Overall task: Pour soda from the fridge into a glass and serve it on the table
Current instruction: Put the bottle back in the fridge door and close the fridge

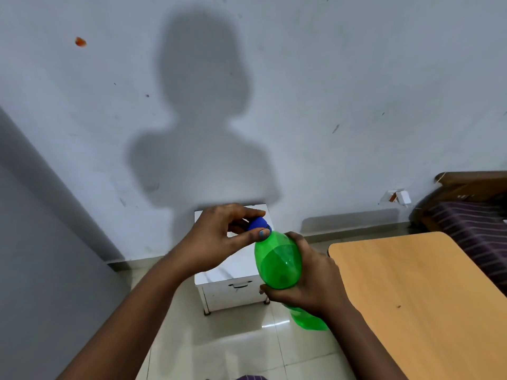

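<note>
A green plastic soda bottle (pixel 278 263) is held tilted in front of me, its neck pointing up and to the left. My right hand (pixel 315 281) grips its body from the right side. My left hand (pixel 219 237) pinches the blue cap (pixel 259 225) between thumb and fingers at the bottle's top. The light wooden table (pixel 417 297) lies to the right, below the bottle. No glass is in view.
A small white cabinet with a drawer (pixel 233 283) stands against the wall behind my hands. A grey fridge side (pixel 41 256) fills the left. A bed with a dark striped cover (pixel 472 223) is at the far right. Glossy floor tiles lie below.
</note>
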